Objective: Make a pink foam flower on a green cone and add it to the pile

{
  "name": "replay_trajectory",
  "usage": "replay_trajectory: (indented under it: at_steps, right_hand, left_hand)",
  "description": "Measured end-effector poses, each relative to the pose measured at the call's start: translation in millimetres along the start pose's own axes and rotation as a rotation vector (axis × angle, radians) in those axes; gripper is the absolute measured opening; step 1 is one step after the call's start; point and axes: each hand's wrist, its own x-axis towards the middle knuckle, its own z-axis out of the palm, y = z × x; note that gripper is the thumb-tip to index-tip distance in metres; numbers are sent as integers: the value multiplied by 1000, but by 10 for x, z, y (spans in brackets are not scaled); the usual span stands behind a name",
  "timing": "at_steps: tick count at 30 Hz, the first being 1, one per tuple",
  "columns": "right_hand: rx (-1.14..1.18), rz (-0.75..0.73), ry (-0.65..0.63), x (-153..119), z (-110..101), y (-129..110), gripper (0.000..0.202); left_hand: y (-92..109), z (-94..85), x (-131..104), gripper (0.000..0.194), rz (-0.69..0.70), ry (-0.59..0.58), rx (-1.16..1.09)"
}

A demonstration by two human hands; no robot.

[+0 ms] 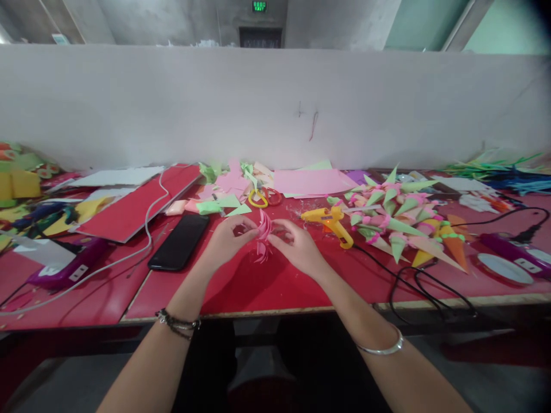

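Note:
Between my two hands, just above the red tabletop (pixel 275 292), is a pink paper flower (pixel 264 226) with curved, pointed petals. My left hand (pixel 231 238) pinches it from the left with thumb and forefinger. From the other side, the thumb and fingers of my right hand (pixel 297 244) grip it too. The flower's far side is partly hidden by the fingertips. A yellow glue gun (pixel 329 221) lies to the right of my right hand, its black cord trailing toward the table edge. Left of my left hand rests a black phone (pixel 179 242).
Scissors (pixel 258 199) lie behind my hands among pink and green paper scraps. A heap of paper cones (pixel 394 212) spreads at right, near a white round lid (pixel 504 268). Purple power strips (pixel 69 267) sit at both sides. A white cable (pixel 148 229) crosses the left. A grey partition (pixel 215 109) stands behind.

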Motion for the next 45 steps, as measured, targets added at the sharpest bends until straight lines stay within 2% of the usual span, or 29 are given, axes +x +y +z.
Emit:
replay_trajectory:
  at_steps: [4,14,19,26,31,35,41,45]
  right_hand:
    - [-5,-28,-4,4,-5,14,27]
    - [-66,-88,-3,-3,-23,57,14]
    - [-137,-65,11,-37,-17,9,4]
    - [-186,-95,53,-21,-70,-11,14]
    - [-240,-113,97,-18,-75,-22,12]
    - [-252,-121,102,-40,-61,-55,12]
    - [-259,-135,99,-42,-83,-47,16]
    - [-283,-125,118,-20,-133,-2,17]
  left_hand:
    - [20,6,-24,14,43,-64,-20]
    - [19,50,-42,16,64,-127,34]
    - [30,50,-45,15,149,-154,88]
    - [-40,-6,-37,15,201,-53,125]
    - [49,2,-62,17,248,-111,141]
    - [85,39,-79,17,295,-107,181]
    - [4,43,-57,14,316,-90,211]
    - [-49,-18,-36,14,276,-44,246]
